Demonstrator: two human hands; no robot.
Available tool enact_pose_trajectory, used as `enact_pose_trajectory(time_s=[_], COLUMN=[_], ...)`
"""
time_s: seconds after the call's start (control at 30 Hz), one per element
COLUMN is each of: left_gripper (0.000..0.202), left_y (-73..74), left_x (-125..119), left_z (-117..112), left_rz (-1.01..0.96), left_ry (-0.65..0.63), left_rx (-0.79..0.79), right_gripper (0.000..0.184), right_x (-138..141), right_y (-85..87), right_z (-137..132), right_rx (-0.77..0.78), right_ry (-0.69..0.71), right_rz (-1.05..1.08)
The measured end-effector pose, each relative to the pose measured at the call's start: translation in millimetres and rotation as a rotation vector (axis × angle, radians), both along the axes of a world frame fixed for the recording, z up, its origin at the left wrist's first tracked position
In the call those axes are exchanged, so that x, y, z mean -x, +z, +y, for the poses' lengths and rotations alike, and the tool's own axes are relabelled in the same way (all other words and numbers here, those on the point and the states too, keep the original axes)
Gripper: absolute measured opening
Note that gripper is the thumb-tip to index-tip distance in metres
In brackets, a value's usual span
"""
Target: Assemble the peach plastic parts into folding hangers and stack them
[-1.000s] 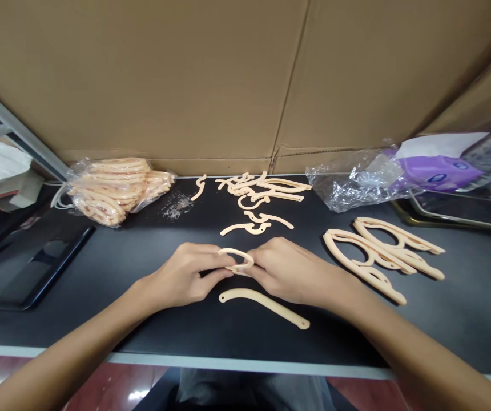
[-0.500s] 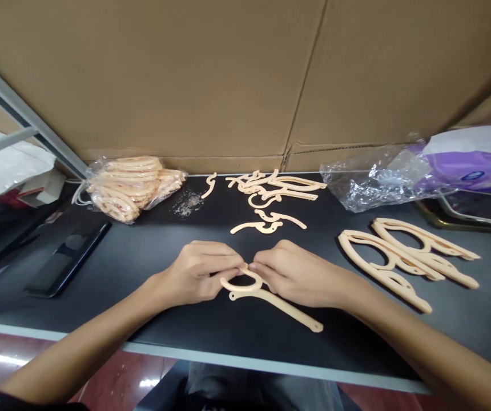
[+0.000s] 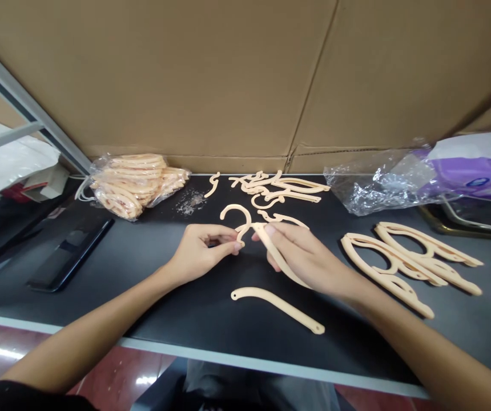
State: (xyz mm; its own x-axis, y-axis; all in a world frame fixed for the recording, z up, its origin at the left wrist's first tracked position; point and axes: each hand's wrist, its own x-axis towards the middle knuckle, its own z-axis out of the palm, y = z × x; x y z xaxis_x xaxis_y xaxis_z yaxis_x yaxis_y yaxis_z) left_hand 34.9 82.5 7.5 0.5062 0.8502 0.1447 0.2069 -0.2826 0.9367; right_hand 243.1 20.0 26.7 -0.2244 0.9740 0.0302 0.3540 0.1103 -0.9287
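Observation:
Pinched between the thumb and fingers of my left hand point(image 3: 206, 251) is a cream hanger hook point(image 3: 242, 214), its curve upward. My right hand point(image 3: 294, 251) grips a curved cream hanger arm point(image 3: 282, 260), whose upper end is close beside the base of the hook; whether they touch I cannot tell. A loose hanger arm point(image 3: 277, 308) lies on the black tabletop point(image 3: 177, 319) below my hands. Just behind my right hand are more small hanger pieces point(image 3: 284, 218), partly covered by it.
A pile of hanger parts point(image 3: 275, 185) lies at the back. Folded hangers point(image 3: 391, 268) rest at right, below a purple package point(image 3: 468, 171) and clear plastic point(image 3: 369, 177). At left are a bag of hanger parts point(image 3: 129, 182) and a dark phone point(image 3: 72, 257). Cardboard point(image 3: 185, 80) stands behind.
My hands have risen and come slightly apart. The hook has turned upward in my left hand, and a hanger arm now shows in my right. The loose arm below stays in place.

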Motion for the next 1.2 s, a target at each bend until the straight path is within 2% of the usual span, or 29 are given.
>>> enact_pose_trajectory(time_s=[0.13, 0.23, 0.4, 0.5, 0.73, 1.07, 1.2], left_gripper=[0.014, 0.015, 0.015, 0.015, 0.013, 0.016, 0.020], left_y=[0.7, 2.4, 1.5, 0.5, 0.6, -2.2, -2.7], left_x=[-3.2, -4.2, -5.2, -5.5, -5.4, -4.0, -2.3], left_z=[-3.9, -5.0, -4.7, -3.9, -2.0, -6.2, -6.6], left_rz=[-0.080, -0.118, -0.135, -0.155, -0.236, -0.242, -0.220], left_ry=[0.016, 0.013, -0.003, -0.007, 0.007, -0.006, -0.010], left_rx=[0.120, 0.156, 0.187, 0.194, 0.254, 0.281, 0.249], right_gripper=[0.057, 0.064, 0.056, 0.051, 0.046, 0.040, 0.035], right_x=[2.5, 3.9, 5.4, 4.3, 0.2, 5.0, 0.2], right_y=[-3.4, -2.9, -3.0, -7.4, -14.6, -14.0, -10.1], right_z=[4.8, 7.9, 11.3, 13.3, 13.9, 10.2, 7.4], right_rx=[0.080, 0.174, 0.270, 0.215, -0.017, -0.083, -0.051], right_ry=[-0.281, -0.364, -0.433, -0.452, -0.512, -0.491, -0.435], right_rz=[0.224, 0.403, 0.709, 0.707, 0.634, 0.588, 0.569])
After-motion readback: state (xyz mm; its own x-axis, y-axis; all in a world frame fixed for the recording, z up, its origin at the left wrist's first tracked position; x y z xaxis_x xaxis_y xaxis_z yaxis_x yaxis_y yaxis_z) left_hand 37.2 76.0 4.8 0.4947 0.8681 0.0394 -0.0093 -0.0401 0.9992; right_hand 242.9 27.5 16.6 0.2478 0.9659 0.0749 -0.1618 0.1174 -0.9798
